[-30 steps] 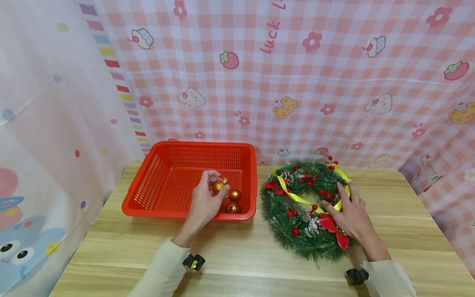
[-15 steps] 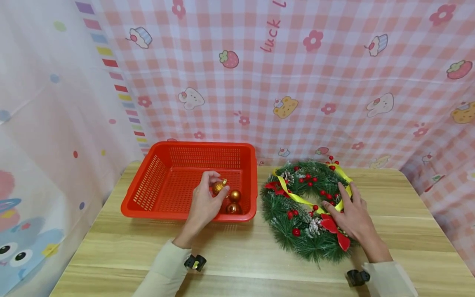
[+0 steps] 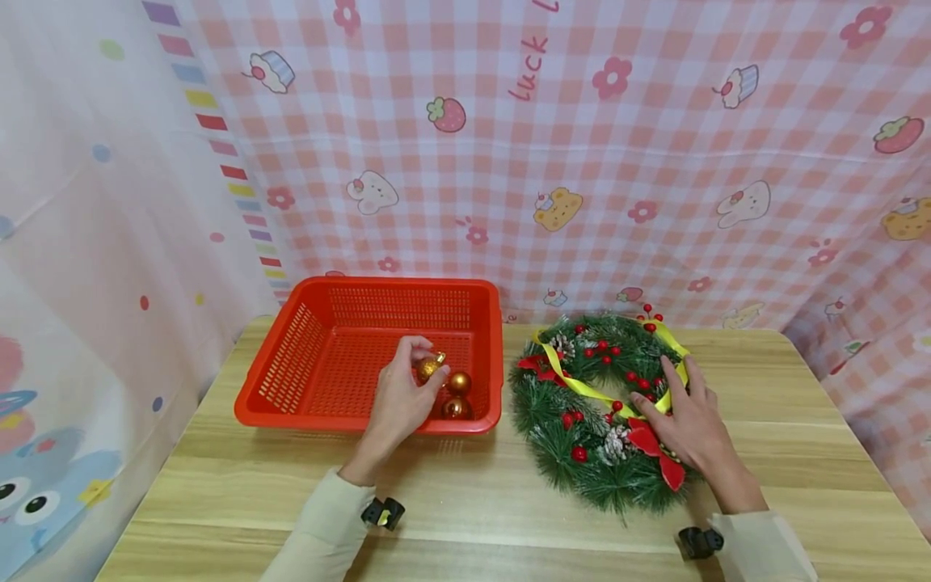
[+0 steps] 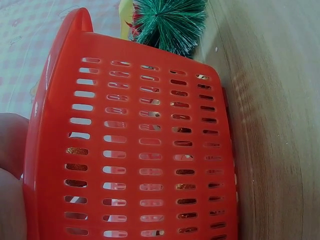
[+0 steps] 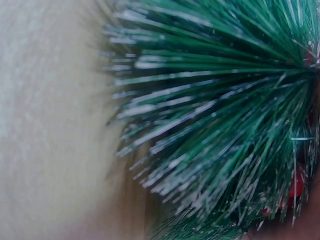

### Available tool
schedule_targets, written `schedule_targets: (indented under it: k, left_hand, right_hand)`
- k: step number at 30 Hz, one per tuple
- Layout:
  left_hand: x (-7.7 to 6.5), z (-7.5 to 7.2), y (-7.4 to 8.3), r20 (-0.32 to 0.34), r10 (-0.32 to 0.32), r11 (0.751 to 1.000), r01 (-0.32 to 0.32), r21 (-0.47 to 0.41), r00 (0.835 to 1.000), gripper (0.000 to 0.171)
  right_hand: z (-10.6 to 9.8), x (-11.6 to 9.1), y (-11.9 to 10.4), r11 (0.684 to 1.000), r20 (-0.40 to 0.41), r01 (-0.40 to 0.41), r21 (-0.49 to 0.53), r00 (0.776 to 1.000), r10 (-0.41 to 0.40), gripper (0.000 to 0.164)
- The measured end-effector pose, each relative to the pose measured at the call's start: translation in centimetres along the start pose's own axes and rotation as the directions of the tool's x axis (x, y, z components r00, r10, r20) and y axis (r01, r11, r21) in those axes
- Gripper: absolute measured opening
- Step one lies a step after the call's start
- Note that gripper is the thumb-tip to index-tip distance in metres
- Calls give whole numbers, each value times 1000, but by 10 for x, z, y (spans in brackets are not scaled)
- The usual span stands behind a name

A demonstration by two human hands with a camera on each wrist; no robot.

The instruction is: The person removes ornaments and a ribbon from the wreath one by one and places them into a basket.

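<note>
In the head view my left hand (image 3: 403, 392) is inside the red plastic basket (image 3: 367, 421), pinching a glittery gold bauble (image 3: 427, 369) between thumb and fingers. Two smooth bauble-like balls lie beside it, an upper gold ball (image 3: 459, 382) and a lower copper-coloured ball (image 3: 457, 408). To the right, my right hand (image 3: 694, 428) rests on the green wreath (image 3: 575, 477), its fingers spread over the right side by the yellow ribbon (image 3: 582, 388). From the left wrist, the basket wall (image 4: 150, 125) hides most of the bauble. Blurred wreath needles (image 5: 215, 100) fill much of the right wrist view.
Basket and wreath stand side by side on a wooden table (image 3: 509, 541). Red berries, pine cones and red felt-like petals (image 3: 658, 457) decorate the wreath. A pink checked curtain (image 3: 509, 162) hangs behind the table, and a pale printed curtain (image 3: 174, 267) hangs at the left.
</note>
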State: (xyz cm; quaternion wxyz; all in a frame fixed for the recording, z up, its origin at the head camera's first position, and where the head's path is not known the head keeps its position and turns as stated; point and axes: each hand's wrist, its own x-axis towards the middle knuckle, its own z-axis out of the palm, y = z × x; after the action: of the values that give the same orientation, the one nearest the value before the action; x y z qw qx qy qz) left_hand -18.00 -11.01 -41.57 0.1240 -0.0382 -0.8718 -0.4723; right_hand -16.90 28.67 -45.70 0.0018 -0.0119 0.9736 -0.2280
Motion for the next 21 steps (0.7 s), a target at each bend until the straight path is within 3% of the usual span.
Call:
schedule_targets:
  k: [21]
  left_hand:
    - [-1, -1, 2, 85, -39, 999, 35, 40, 996, 43]
  right_hand:
    - [0, 0, 0, 1000, 10, -4, 3, 1000, 4, 90]
